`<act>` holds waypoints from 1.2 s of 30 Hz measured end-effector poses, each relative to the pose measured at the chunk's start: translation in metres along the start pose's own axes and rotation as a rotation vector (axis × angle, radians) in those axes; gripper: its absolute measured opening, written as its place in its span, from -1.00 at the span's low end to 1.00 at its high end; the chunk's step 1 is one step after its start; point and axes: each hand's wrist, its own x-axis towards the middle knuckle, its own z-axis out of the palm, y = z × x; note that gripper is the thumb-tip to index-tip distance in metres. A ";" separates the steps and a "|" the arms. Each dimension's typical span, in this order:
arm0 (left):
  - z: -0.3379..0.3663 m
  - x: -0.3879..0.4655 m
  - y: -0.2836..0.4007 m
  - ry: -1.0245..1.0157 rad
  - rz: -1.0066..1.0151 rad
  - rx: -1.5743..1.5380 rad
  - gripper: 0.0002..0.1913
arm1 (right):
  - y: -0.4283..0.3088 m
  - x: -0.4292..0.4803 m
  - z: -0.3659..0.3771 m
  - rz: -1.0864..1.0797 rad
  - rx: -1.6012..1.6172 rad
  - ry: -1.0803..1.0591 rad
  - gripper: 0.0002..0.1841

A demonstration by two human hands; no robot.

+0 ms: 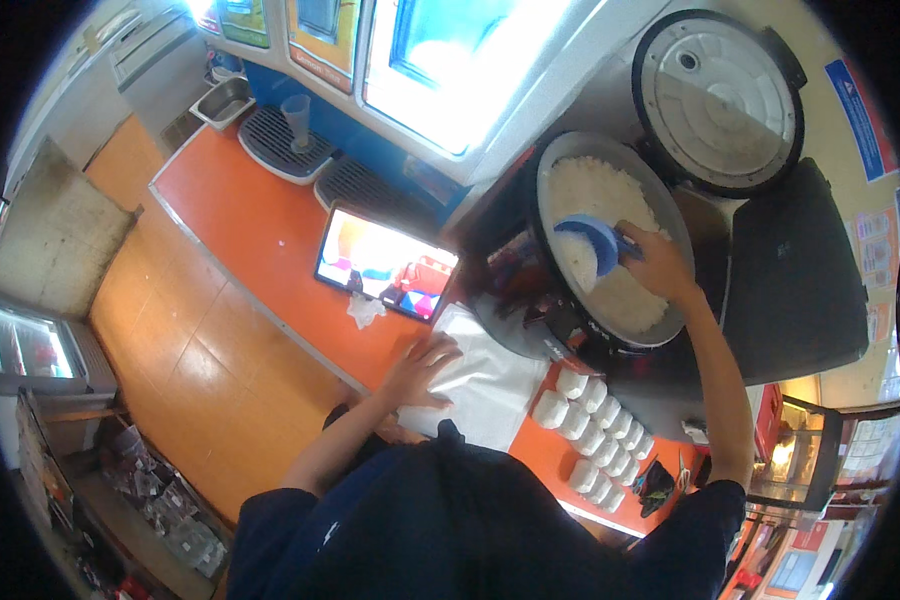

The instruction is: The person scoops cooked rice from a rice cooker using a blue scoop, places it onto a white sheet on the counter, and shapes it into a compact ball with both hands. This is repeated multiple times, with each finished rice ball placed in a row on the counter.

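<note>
My right hand grips the handle of a blue plastic scoop inside a large rice cooker. White cooked rice fills much of the pot, and some lies in or against the scoop. My left hand rests with spread fingers on white paper sheets on the orange counter, holding nothing that I can see. Right of the sheets stand rows of small white wrapped bundles. A tablet with a lit screen lies beyond my left hand, a crumpled clear plastic piece at its near edge.
A drink dispenser with drip trays stands at the back; one tray holds a clear cup. A second round lidded container is behind the cooker. Scissors and a dark pouch lie near the counter's right end.
</note>
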 end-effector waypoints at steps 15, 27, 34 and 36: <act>-0.002 0.001 0.001 -0.056 -0.016 0.037 0.09 | 0.003 -0.076 0.021 0.085 0.082 -0.077 -0.39; -0.006 0.003 0.001 -0.055 -0.013 0.008 0.06 | 0.058 -0.023 0.030 0.121 -0.215 0.492 -0.39; 0.000 0.001 -0.003 -0.069 -0.040 0.005 0.12 | 0.010 0.022 0.007 0.244 -0.332 0.273 -0.44; 0.000 0.001 -0.003 -0.083 -0.044 0.004 0.12 | 0.015 0.023 -0.001 0.176 -0.247 0.210 -0.44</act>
